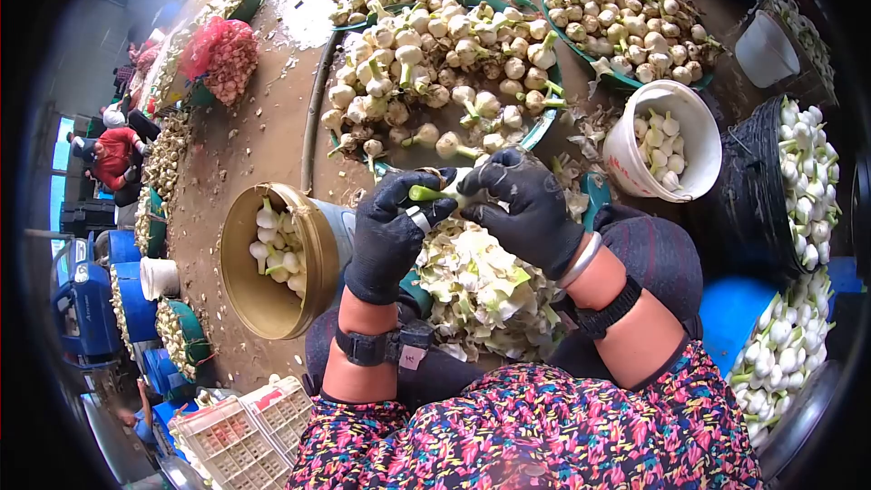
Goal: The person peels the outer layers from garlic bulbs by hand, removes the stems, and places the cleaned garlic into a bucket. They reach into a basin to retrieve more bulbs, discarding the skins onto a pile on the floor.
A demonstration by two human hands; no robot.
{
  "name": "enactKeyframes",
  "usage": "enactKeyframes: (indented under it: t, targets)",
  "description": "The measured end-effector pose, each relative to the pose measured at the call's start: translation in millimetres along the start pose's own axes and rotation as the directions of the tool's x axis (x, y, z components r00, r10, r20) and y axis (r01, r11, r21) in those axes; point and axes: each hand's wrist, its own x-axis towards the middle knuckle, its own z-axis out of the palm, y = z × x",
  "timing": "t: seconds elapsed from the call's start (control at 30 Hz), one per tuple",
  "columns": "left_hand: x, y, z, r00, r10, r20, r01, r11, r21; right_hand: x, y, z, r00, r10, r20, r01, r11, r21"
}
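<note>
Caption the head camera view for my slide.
Gloved left hand and right hand hold one garlic bulb above a heap of peeled skins.

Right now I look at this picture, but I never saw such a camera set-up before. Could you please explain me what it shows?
There is no machine: a person wears a camera on the head, and this one picture looks forward and down from there. The left hand and right hand, in dark gloves, are that person's own. Between them they hold a garlic stalk, green at one end. Below lies a heap of peelings. On the brown ground ahead, a wide basin holds garlic bulbs. A yellowish bucket on the left and a white bucket on the right hold whiter bulbs.
</note>
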Motion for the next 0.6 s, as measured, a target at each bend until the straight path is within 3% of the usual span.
enactKeyframes:
  t: [0.03,0.07,0.1,0.17,0.27,0.3,0.33,0.37,0.4,0.43,0.47,0.5,0.53,0.57,0.6]
  targets:
    - [0.9,0.2,1.4,0.997,0.083,0.005,-0.083,0.994,0.071,-1.0,-0.1,0.8,1.000,0.002,0.000,-0.002,1.000,0.000]
    - [1.9,0.5,1.7,0.986,0.167,0.015,-0.168,0.975,0.143,-1.6,-1.0,2.5,1.000,0.005,0.011,-0.004,0.991,-0.136]
    - [2.4,0.1,0.8,0.986,0.168,0.012,-0.168,0.975,0.144,-2.4,-2.0,4.9,1.000,0.008,0.022,-0.002,0.963,-0.268]
    - [2.4,-1.6,-3.1,0.998,-0.004,-0.062,0.005,1.000,0.016,-5.8,-4.5,10.9,0.998,0.036,0.042,-0.021,0.944,-0.330]
    - [5.6,-8.7,-17.2,0.987,0.095,-0.132,-0.101,0.994,-0.033,-17.2,0.5,11.9,0.976,0.141,0.167,-0.040,0.865,-0.500]
    - [6.2,-6.7,-21.3,0.976,0.140,-0.165,-0.152,0.987,-0.059,-17.8,4.2,7.6,0.952,0.273,0.140,-0.153,0.816,-0.557]
    - [6.5,-0.7,-25.6,0.981,-0.061,-0.185,-0.015,0.922,-0.386,-17.7,11.3,-0.1,0.957,0.291,0.004,-0.241,0.797,-0.553]
    - [6.9,-1.4,-29.3,0.980,-0.053,-0.194,-0.026,0.924,-0.383,-10.6,11.8,-7.6,0.943,0.305,-0.131,-0.326,0.778,-0.537]
    - [7.1,-5.1,-32.3,0.984,-0.056,-0.171,-0.025,0.898,-0.439,-3.0,3.8,-21.3,0.872,0.481,-0.094,-0.473,0.777,-0.414]
    - [7.4,-7.4,-32.3,0.988,-0.060,-0.141,-0.018,0.868,-0.496,-3.9,3.6,-17.1,0.872,0.480,-0.095,-0.473,0.778,-0.414]
    - [4.5,-1.2,-20.0,0.980,-0.047,-0.191,-0.059,0.857,-0.511,-6.4,4.1,-10.4,0.835,0.548,-0.046,-0.549,0.828,-0.117]
    - [5.0,-4.5,-16.1,0.987,-0.034,-0.157,-0.050,0.861,-0.506,-8.4,2.9,-5.5,0.801,0.598,0.021,-0.590,0.785,0.189]
    - [4.8,-3.8,-10.6,0.987,-0.044,-0.155,-0.034,0.883,-0.467,-9.9,0.4,-2.3,0.886,0.463,-0.029,-0.454,0.877,0.156]
    - [3.3,-3.1,-6.0,0.986,-0.058,-0.157,-0.015,0.904,-0.428,-9.0,4.4,0.3,0.918,0.395,0.045,-0.392,0.880,0.269]
    - [1.3,-4.4,-5.3,0.986,-0.068,-0.151,-0.003,0.903,-0.430,-1.5,-1.4,0.2,0.977,0.212,-0.033,-0.202,0.960,0.193]
